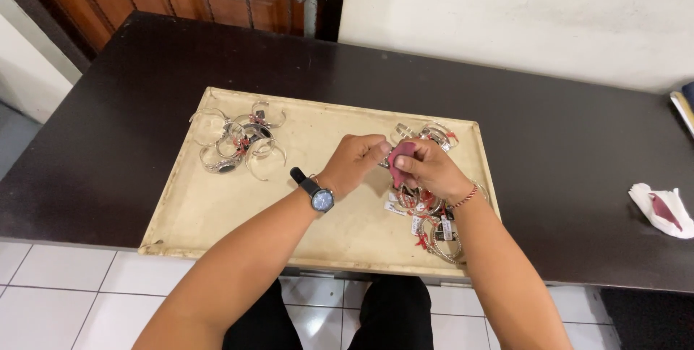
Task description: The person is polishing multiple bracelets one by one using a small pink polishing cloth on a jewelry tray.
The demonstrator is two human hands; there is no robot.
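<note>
Over a cream tray (pixel 217 209) on a dark table, both my hands meet near the tray's right half. My right hand (pixel 428 169) pinches a small pink cloth (pixel 402 155). Fingers of my left hand (pixel 354 162), which wears a black wristwatch (pixel 316 192), close on a silver bangle whose metal barely shows between the two hands. A pile of silver bangles with tags (pixel 426 223) lies under my right wrist. More bangles (pixel 430 133) lie just beyond my hands.
Another heap of silver bangles (pixel 238 144) rests at the tray's far left. A white cloth with a pink piece (pixel 663 209) lies on the dark table (pixel 578 176) at the right. A wall and wooden door stand behind; white floor tiles below.
</note>
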